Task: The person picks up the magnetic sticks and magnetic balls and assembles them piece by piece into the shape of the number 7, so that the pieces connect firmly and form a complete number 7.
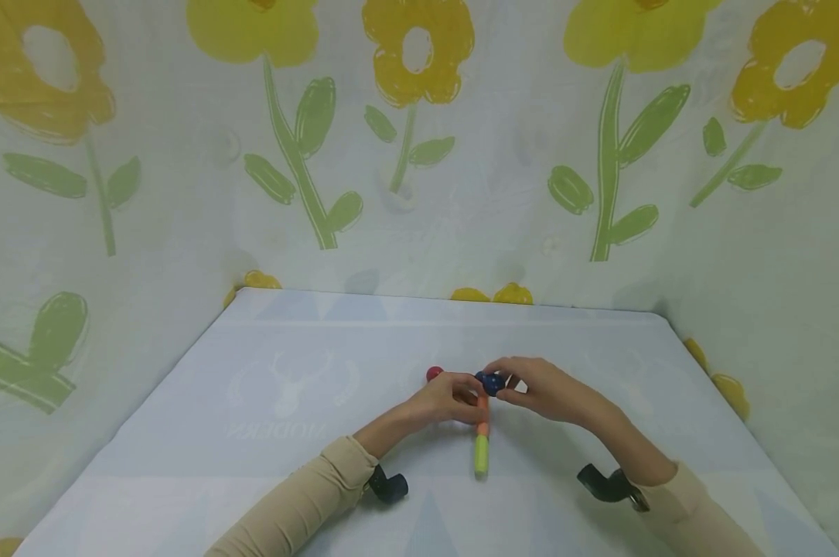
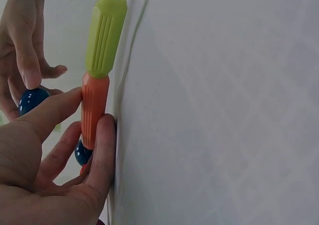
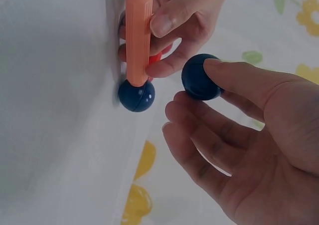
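Note:
My left hand (image 1: 447, 398) grips an orange ribbed rod (image 2: 94, 108) between thumb and fingers. A yellow-green ribbed rod (image 2: 106, 35) is joined end to end with it and points toward the near side in the head view. At the orange rod's other end sits a dark blue ball (image 3: 137, 96). My right hand (image 1: 540, 387) pinches a second dark blue ball (image 3: 200, 77) between thumb and fingers, close beside the rod's ball. A red ball (image 1: 434, 374) shows just beyond my left hand, which partly hides a red piece (image 3: 156, 58) behind the orange rod.
The pale table (image 1: 294, 456) carries faint printed lettering and a deer-head design. Flower-printed cloth (image 1: 475, 193) stands behind and at both sides. Black curved pieces (image 1: 389, 487) show below each forearm at the sleeves.

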`<control>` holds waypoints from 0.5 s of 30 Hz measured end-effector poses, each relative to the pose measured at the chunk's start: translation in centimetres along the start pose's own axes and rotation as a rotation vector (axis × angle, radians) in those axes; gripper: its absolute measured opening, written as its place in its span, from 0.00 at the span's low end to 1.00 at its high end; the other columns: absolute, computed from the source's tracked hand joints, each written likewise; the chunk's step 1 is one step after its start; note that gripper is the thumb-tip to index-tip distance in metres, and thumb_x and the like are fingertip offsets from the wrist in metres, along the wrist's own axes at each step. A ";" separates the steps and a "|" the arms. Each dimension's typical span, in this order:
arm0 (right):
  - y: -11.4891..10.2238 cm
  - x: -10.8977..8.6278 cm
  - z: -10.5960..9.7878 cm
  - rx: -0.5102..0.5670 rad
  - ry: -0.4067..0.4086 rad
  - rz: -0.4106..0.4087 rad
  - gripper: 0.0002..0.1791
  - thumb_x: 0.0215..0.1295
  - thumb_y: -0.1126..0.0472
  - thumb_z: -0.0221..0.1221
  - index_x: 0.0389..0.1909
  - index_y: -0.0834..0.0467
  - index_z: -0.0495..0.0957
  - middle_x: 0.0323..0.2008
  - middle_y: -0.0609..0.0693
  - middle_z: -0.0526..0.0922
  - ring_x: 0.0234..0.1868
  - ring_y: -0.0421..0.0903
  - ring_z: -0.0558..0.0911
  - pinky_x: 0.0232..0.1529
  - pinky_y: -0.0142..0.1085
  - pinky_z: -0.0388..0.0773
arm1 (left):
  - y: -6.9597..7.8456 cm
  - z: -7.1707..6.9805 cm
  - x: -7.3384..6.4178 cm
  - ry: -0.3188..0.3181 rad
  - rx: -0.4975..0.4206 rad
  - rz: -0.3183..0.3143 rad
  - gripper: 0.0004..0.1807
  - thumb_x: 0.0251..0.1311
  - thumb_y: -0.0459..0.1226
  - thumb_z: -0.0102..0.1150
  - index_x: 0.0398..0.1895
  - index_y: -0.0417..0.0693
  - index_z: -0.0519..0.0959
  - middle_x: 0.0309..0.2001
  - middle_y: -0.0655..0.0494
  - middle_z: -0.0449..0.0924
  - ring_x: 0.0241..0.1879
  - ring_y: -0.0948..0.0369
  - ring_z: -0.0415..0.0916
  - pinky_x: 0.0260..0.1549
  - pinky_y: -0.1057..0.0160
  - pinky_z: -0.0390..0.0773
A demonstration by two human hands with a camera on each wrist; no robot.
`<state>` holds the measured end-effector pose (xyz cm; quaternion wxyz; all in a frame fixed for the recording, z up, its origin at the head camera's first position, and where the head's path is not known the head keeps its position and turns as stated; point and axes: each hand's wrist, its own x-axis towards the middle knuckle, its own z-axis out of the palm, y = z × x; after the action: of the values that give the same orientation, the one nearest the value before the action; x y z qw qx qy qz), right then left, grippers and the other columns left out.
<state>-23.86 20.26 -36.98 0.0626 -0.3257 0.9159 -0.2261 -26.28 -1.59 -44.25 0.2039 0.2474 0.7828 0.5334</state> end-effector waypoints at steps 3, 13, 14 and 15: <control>-0.1 -0.2 0.1 -0.001 -0.009 -0.004 0.21 0.64 0.61 0.63 0.59 0.56 0.75 0.47 0.49 0.85 0.44 0.41 0.83 0.41 0.28 0.82 | 0.0 0.0 0.0 -0.002 -0.001 0.005 0.14 0.57 0.35 0.68 0.48 0.48 0.81 0.42 0.51 0.85 0.41 0.62 0.80 0.41 0.64 0.83; -0.1 -0.9 0.5 0.060 -0.059 -0.032 0.20 0.65 0.62 0.62 0.57 0.56 0.75 0.46 0.46 0.84 0.43 0.40 0.81 0.38 0.25 0.79 | -0.1 0.0 0.0 -0.001 -0.004 0.000 0.14 0.57 0.35 0.68 0.48 0.50 0.81 0.42 0.51 0.85 0.40 0.62 0.80 0.41 0.64 0.83; -0.1 -1.0 0.5 0.061 -0.063 -0.031 0.20 0.65 0.62 0.62 0.58 0.56 0.75 0.47 0.46 0.84 0.43 0.39 0.81 0.38 0.25 0.79 | 0.0 0.0 0.0 -0.002 -0.008 0.000 0.14 0.57 0.35 0.68 0.48 0.50 0.81 0.42 0.51 0.85 0.40 0.62 0.80 0.41 0.64 0.83; -0.1 -1.0 0.6 0.060 -0.066 -0.032 0.20 0.65 0.62 0.62 0.58 0.55 0.75 0.47 0.45 0.84 0.43 0.39 0.81 0.38 0.26 0.79 | 0.0 0.0 0.0 -0.002 -0.010 -0.002 0.14 0.57 0.35 0.68 0.48 0.50 0.81 0.42 0.51 0.85 0.40 0.63 0.80 0.42 0.64 0.83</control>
<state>-22.87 20.61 -37.48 0.0991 -0.3454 0.9009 -0.2434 -26.27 -1.65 -44.27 0.2065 0.2463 0.7801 0.5367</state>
